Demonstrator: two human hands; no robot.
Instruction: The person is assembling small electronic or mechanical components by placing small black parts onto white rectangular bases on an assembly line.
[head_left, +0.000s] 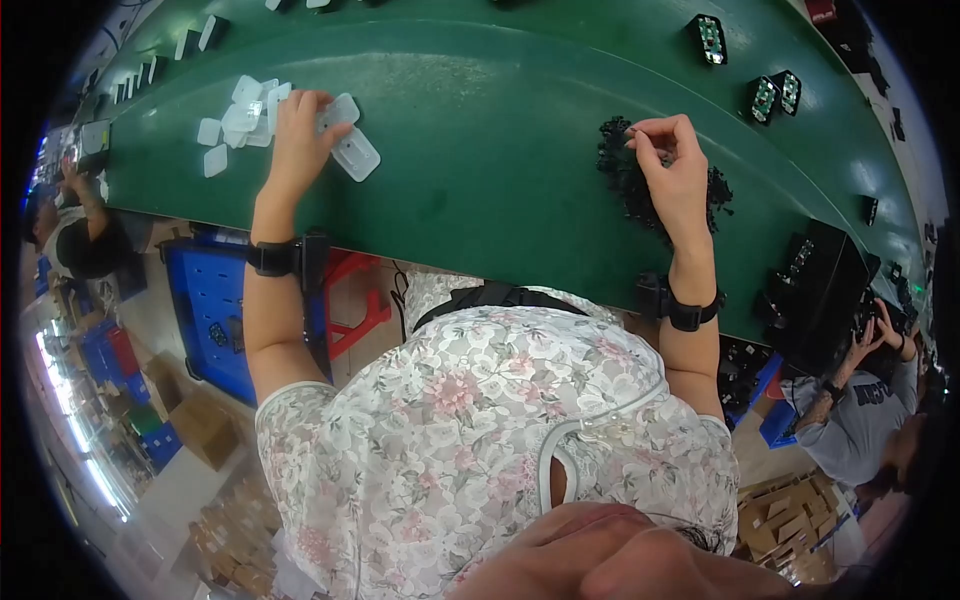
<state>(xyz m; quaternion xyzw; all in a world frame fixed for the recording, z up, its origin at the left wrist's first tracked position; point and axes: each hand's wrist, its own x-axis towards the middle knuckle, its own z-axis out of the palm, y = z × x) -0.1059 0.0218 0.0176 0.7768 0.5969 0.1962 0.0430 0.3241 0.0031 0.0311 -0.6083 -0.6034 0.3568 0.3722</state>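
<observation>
On the green bench at the left, my left hand [298, 140] curls its fingers and thumb around the edge of a translucent white plastic cover [343, 110]. A second cover of that kind, a rounded rectangular one [357, 155], lies just beside it. Left of the hand is a loose heap of similar white covers [243, 117]. My right hand [676, 170] is over a pile of small black parts [640, 195]. Its thumb and index finger are pinched together at the pile's edge; whatever sits between the fingertips is too small to name.
Black housings with green circuit boards [711, 42] stand at the far right of the bench [470, 170]. White pieces [212, 33] line the far left. A black box [818, 295] stands at the right edge, near a co-worker's hands [872, 335]. A blue crate [210, 310] is below left.
</observation>
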